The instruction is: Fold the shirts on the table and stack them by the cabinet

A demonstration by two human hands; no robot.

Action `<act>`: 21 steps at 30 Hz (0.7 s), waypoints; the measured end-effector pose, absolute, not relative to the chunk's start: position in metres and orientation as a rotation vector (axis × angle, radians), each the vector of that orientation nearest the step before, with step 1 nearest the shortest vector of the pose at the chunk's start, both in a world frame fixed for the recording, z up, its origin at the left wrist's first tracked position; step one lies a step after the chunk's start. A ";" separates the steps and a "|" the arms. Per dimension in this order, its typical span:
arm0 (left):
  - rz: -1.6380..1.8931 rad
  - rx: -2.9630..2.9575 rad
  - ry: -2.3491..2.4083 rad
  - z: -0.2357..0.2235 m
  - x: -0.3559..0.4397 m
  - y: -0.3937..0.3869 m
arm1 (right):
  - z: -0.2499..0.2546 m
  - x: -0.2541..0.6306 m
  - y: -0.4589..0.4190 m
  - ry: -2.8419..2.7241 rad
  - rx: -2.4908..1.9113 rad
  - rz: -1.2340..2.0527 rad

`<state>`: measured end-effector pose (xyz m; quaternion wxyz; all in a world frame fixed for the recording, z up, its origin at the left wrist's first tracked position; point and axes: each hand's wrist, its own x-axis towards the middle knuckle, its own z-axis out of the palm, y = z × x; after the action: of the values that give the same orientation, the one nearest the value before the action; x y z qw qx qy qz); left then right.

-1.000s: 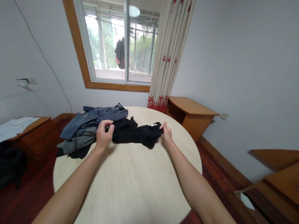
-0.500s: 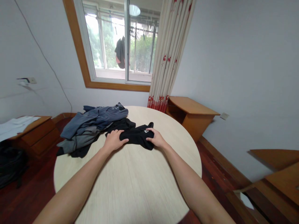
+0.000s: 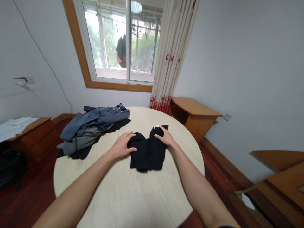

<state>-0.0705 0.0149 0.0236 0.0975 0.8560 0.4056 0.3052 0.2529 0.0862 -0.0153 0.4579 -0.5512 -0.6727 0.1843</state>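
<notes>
Black bag (image 3: 10,167): lies at the far left of the frame, low, below a wooden cabinet (image 3: 35,136).
Round table (image 3: 133,193): pale top, fills the lower centre of the frame.
Clothes pile (image 3: 95,123): blue, grey and black cloth heaped on the table's upper left, its long axis slanting from lower left to upper right.
Left hand (image 3: 122,145): at the frame's centre, on the left edge of the black garment (image 3: 147,155); thumb and fingers stand well apart with cloth between them, and I cannot tell whether they pinch it.
Black garment: on the table, just right of the frame's centre, well apart from the pile; its straight folded edge points to the bottom of the frame, two raised lobes point up with a notch between; nearly as wide as tall, so no clear long axis, though the right half runs up and down, top leaning right.
Right hand (image 3: 166,138): right of centre, thumb and fingers partly closed around the gathered upper right lobe, beside a white tag (image 3: 157,126).
Wooden desk (image 3: 196,107): stands right of the table's far edge.
</notes>
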 end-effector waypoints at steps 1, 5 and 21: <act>0.864 2.552 1.208 0.017 -0.069 0.017 | -0.017 0.247 0.085 -1.761 -1.343 0.474; 0.693 2.583 1.190 0.000 -0.059 0.022 | -0.014 0.225 0.078 -1.973 -1.219 0.511; 2.245 1.997 1.648 0.079 -0.144 0.020 | 0.015 0.290 0.100 -0.776 -1.190 0.262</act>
<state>-0.1440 0.0200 0.0787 -0.1421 0.5768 0.4760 0.6485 0.2903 0.0995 0.0148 0.7504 -0.5445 -0.3550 0.1200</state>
